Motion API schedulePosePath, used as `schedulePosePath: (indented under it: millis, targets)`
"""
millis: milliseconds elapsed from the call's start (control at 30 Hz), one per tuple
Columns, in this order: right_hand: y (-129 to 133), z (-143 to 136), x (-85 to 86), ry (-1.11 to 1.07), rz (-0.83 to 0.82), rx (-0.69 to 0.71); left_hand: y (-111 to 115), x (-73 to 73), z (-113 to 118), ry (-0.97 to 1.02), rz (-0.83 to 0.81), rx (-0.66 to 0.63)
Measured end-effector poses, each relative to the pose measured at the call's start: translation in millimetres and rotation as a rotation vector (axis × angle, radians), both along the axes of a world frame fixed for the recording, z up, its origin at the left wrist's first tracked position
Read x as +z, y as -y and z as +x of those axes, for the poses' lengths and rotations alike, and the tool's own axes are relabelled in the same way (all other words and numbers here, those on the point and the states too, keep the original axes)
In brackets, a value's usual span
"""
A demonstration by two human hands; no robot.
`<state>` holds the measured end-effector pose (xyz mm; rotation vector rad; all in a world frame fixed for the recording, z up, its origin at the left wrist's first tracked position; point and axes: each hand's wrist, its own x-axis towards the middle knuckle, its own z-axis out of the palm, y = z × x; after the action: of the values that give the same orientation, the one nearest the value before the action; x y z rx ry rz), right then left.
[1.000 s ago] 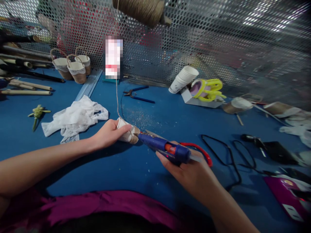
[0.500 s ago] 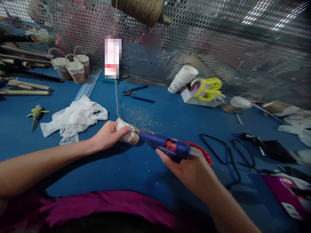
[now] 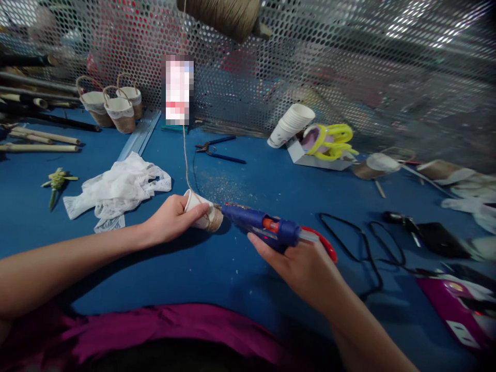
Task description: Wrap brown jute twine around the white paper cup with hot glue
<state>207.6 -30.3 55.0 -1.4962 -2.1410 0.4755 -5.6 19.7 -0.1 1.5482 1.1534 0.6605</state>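
My left hand (image 3: 174, 217) is closed on a white paper cup (image 3: 192, 200) that lies tilted on its side, its mouth facing up and left. Brown twine (image 3: 214, 221) is wound around the cup's lower end, and a strand (image 3: 186, 160) runs from it up to the large spool (image 3: 222, 18). In my right hand (image 3: 302, 266) is a blue glue gun (image 3: 259, 223) with an orange part inside. Its nozzle points left, right at the twine-wrapped end of the cup; whether it touches is too small to tell.
White lace (image 3: 124, 186) and pliers (image 3: 220, 150) lie beyond my hands. Finished-looking baskets (image 3: 120, 113) stand back left near sticks (image 3: 46, 139). Stacked cups (image 3: 292, 124), yellow-handled scissors (image 3: 335, 142), a black cable (image 3: 360, 237) and a purple item (image 3: 445, 310) are at right. A mesh panel stands behind.
The glue gun has shifted and tilted slightly in my right hand near the cup. My left hand keeps its grip on the cup, almost unmoved.
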Motion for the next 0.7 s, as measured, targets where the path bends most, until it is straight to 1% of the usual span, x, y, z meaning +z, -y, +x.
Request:
schedulePosePath:
  millis: [300, 433, 533, 700]
  targets:
    - [1.2, 2.3, -0.9, 0.102, 0.056, 0.017, 1.1, 1.4, -1.1, -0.001, 0.034, -0.036]
    - [2.6, 2.7, 0.7, 0.101, 0.038, 0.016, 0.7, 0.9, -0.9, -0.016, 0.039, -0.027]
    - [3.0, 2.7, 2.3, 0.098, 0.029, 0.048, 0.5, 0.4, -0.4, -0.024, 0.037, -0.012]
    - [4.9, 3.1, 2.9, 0.082, 0.045, 0.054, 0.6, 0.4, 0.1, -0.005, 0.033, -0.027]
